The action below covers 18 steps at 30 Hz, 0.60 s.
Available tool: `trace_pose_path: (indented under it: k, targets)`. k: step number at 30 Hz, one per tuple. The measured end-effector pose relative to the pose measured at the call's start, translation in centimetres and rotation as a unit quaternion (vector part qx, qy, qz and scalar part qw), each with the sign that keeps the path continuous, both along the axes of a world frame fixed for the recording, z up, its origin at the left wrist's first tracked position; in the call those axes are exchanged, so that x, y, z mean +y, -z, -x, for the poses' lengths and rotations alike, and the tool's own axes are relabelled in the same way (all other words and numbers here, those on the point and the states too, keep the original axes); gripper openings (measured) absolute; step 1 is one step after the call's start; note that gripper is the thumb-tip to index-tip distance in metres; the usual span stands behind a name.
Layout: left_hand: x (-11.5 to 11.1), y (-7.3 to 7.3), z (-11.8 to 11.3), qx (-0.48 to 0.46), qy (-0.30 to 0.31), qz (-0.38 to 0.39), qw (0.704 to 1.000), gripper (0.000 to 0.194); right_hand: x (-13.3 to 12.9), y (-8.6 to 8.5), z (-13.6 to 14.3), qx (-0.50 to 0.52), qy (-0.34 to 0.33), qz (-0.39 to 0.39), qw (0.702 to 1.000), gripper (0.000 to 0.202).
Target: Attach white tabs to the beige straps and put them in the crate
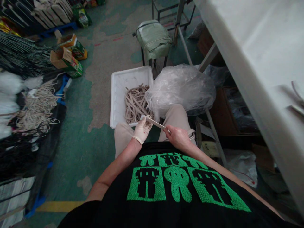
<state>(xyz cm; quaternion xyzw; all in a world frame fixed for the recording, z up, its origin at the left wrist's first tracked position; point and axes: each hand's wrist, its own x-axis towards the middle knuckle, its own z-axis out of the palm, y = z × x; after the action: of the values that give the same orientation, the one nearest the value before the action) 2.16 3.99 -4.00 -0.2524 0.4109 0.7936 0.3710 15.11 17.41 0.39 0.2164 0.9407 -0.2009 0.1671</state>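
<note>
A flat beige strap [157, 124] runs taut between my two hands above my lap. My left hand [142, 129], in a pale glove with small reddish marks, pinches its far end; a small white bit shows at the fingertips, too small to name. My bare right hand [177, 136] is closed around the near end. Behind the right wrist, a loop of similar strap [192, 134] lies over my thigh. Just beyond my knees, a white plastic bin [116, 95] holds a tangled heap of beige straps [136, 103].
Clear plastic sheeting [182, 88] bulges against the bin's right side. A wrapped stool [154, 36] stands behind it. On my right is a long pale table [261, 47] with cartons underneath. Bundled cords [38, 104] and open boxes [65, 60] lie at left.
</note>
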Motion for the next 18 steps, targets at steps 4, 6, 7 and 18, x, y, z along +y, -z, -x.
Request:
trace_pose_path:
  k: [4,6,7,18]
  targets:
    - [0.01,0.14,-0.14,0.001,0.002,-0.003,1.000,0.019,0.11,-0.27,0.50,-0.006,0.005,0.002,1.000,0.034]
    - [-0.03,0.10,-0.18,0.006,-0.003,0.001,1.000,0.019,0.18,-0.50,0.75,-0.010,0.008,0.012,1.000,0.035]
    - [-0.07,0.05,-0.18,0.011,-0.004,0.001,1.000,0.019,0.21,-0.60,0.83,-0.012,0.011,0.016,1.000,0.035]
    - [-0.01,0.00,-0.54,0.036,-0.012,-0.022,0.999,0.018,0.42,-0.47,0.88,-0.006,0.038,0.034,0.999,0.033]
